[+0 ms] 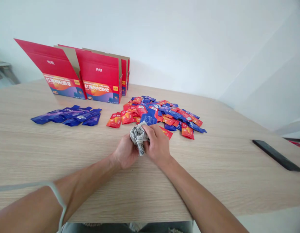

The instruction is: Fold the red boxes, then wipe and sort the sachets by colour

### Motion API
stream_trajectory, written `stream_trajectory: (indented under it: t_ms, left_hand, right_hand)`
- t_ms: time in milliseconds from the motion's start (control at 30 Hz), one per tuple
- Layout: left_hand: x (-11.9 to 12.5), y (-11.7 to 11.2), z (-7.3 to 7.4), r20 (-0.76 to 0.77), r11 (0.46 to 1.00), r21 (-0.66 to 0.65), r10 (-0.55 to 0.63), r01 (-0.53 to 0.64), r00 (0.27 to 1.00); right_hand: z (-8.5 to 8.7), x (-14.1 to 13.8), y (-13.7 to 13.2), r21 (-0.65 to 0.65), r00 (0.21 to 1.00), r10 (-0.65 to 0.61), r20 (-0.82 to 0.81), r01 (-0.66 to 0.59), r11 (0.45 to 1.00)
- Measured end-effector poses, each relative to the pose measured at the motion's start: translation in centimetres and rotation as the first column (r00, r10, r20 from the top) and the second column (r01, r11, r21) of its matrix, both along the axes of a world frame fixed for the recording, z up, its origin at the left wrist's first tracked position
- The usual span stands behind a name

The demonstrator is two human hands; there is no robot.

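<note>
My left hand (125, 151) and my right hand (157, 144) meet at the middle of the wooden table (225, 168). Both are closed around a crumpled grey-and-white patterned cloth (138, 136). Just beyond my hands lies a loose pile of red and blue sachets (161, 115). A separate row of blue sachets (67, 116) lies further left. Open red cartons (91, 79) with printed fronts stand at the back left, their flaps raised.
A flat black object like a phone (277, 155) lies near the table's right edge. A white wall rises behind the table. A pale cord (52, 189) loops over my left forearm. The table's near edge runs just below my elbows.
</note>
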State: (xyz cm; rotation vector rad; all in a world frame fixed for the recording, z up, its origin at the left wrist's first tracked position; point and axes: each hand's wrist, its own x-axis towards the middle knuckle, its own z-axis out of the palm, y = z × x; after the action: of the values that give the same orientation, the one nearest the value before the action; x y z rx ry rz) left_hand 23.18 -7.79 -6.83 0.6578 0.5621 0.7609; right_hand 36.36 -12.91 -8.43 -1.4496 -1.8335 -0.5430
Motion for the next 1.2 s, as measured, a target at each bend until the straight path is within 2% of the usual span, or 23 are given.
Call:
stream_trajectory:
  t_ms: [100, 233, 400, 600, 700, 967, 1067, 1200]
  left_hand:
    - [0.0, 0.1, 0.1, 0.006, 0.998, -0.058, 0.028, -0.028, 1.000]
    - [-0.1, 0.2, 0.6, 0.012, 0.998, -0.046, 0.033, -0.033, 0.999]
    - [0.4, -0.4, 1.1, 0.067, 0.987, -0.157, 0.035, -0.024, 0.997]
    - [0.7, -0.9, 1.4, 0.059, 0.975, -0.212, 0.086, -0.072, 0.995]
    - [0.8, -1.4, 1.4, 0.006, 0.975, -0.207, 0.080, -0.077, 0.997]
    - [0.3, -2.0, 0.3, -0.057, 0.988, -0.097, -0.128, 0.122, 0.990]
    - [0.3, -1.7, 0.8, -0.008, 0.989, -0.103, -0.108, 0.107, 0.994]
    - [0.1, -0.8, 1.3, -0.013, 0.984, -0.175, -0.020, 0.018, 1.000]
  right_hand:
    - [-0.1, 0.4, -0.1, -0.022, 0.994, 0.037, -0.104, -0.039, 0.999]
    - [-0.7, 0.5, -0.1, 0.042, 0.967, 0.112, -0.229, -0.105, 0.994]
    - [-1.4, -0.2, -0.1, 0.002, 0.974, 0.142, -0.174, -0.144, 0.990]
    - [-0.9, 0.0, 0.2, -0.055, 0.999, -0.047, 0.003, 0.047, 0.997]
    - [-0.5, 0.7, 0.5, -0.036, 0.990, -0.141, 0.005, 0.141, 0.989]
    - [0.1, 3.9, 1.3, 0.003, 0.932, -0.339, -0.128, 0.342, 0.940]
    - [0.0, 5.5, 1.4, -0.002, 0.892, -0.373, -0.256, 0.385, 0.923]
    - [-0.3, 6.1, 1.3, 0.029, 0.848, -0.305, -0.434, 0.351, 0.936]
